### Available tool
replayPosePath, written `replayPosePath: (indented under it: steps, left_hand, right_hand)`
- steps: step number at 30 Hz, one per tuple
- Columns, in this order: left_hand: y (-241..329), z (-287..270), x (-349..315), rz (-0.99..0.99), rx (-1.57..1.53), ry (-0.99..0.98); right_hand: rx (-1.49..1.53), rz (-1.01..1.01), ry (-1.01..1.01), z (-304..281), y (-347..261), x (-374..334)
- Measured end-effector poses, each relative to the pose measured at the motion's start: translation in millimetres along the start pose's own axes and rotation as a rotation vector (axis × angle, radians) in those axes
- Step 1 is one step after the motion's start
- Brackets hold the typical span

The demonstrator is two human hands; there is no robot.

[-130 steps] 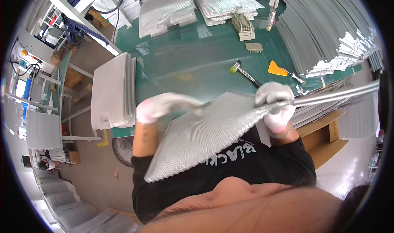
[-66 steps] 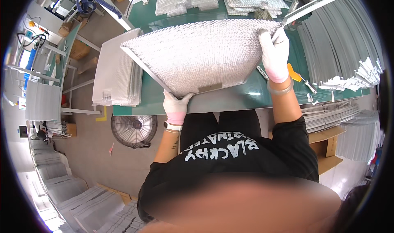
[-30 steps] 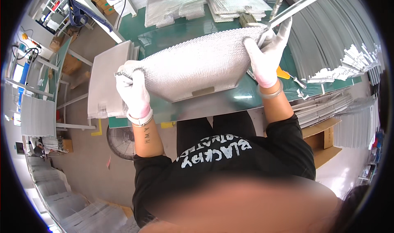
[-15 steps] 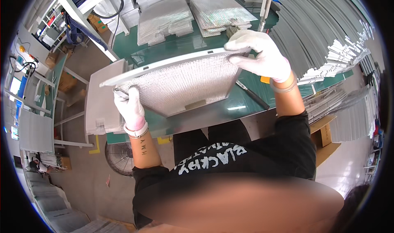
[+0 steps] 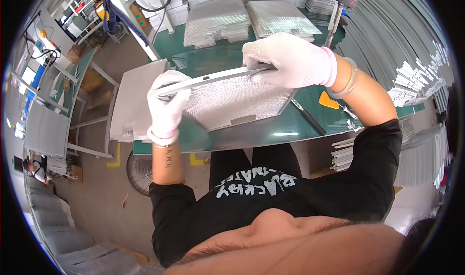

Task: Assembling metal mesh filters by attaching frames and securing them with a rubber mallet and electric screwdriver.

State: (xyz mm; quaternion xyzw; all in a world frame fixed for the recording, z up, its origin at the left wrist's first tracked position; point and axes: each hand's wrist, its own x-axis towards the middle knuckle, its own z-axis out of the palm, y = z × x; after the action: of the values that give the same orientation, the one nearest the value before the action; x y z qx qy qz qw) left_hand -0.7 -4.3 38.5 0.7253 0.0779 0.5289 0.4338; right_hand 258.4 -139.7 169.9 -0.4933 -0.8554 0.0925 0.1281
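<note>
A silver mesh panel point(image 5: 237, 103), its surface finely crinkled, is tilted up above the green table, its lower edge toward me. A pale slotted metal strip point(image 5: 213, 77) runs along its raised top edge. My left hand point(image 5: 167, 100), white-gloved, is closed around the strip's left end. My right hand point(image 5: 293, 62), gloved too, pinches the top edge near the right corner, thumb below and fingers above. That corner is partly hidden by the right hand. To the right on the table lie a black-handled tool point(image 5: 310, 117) and a yellow-orange blade-shaped tool point(image 5: 328, 100).
The green table point(image 5: 208, 59) carries stacked mesh panels at the back point(image 5: 215, 23) and left point(image 5: 138, 98). Long grey strips point(image 5: 387, 47) are piled on the right. A vertical powered tool point(image 5: 339, 13) hangs at the back right. A floor fan point(image 5: 138, 173) stands below the table's left end.
My right hand has slid leftward along the top edge and turned palm-down. The left hand has risen and wrapped round the strip's end. The view has shifted, bringing the yellow-orange tool more fully into sight.
</note>
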Motion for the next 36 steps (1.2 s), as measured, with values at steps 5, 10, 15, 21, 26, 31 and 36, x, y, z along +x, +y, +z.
replayPosePath:
  steps: [5, 10, 15, 21, 26, 31, 36]
  left_hand:
    - [-18.2, 21.9, -13.5, 0.203, -0.18, 0.313]
    - [-20.5, 31.8, -10.2, 0.307, -0.097, 0.489]
    - [-21.8, 36.6, -5.4, 0.24, -0.026, 0.581]
    - [-33.6, 43.3, -1.0, 0.275, 0.092, 0.677]
    - [-37.2, 36.6, -5.7, 0.265, 0.011, 0.631]
    - [-34.0, 38.6, -5.2, 0.372, -0.197, 0.584]
    - [-37.2, 33.5, -6.9, 0.245, 0.015, 0.499]
  right_hand:
    - [0.091, -0.366, 0.21, 17.1, 20.4, 1.5]
    - [0.037, -0.255, 0.123, 13.2, 17.9, 2.0]
    - [0.005, -0.253, 0.171, 15.9, 24.9, 7.5]
    - [0.071, -0.181, 0.15, 12.8, 16.9, 12.7]
    - [0.04, -0.263, 0.177, 17.2, 22.9, 13.8]
    - [0.035, -0.242, 0.152, 16.8, 16.6, 11.9]
    - [-0.041, -0.263, 0.167, 18.3, 17.6, 7.0]
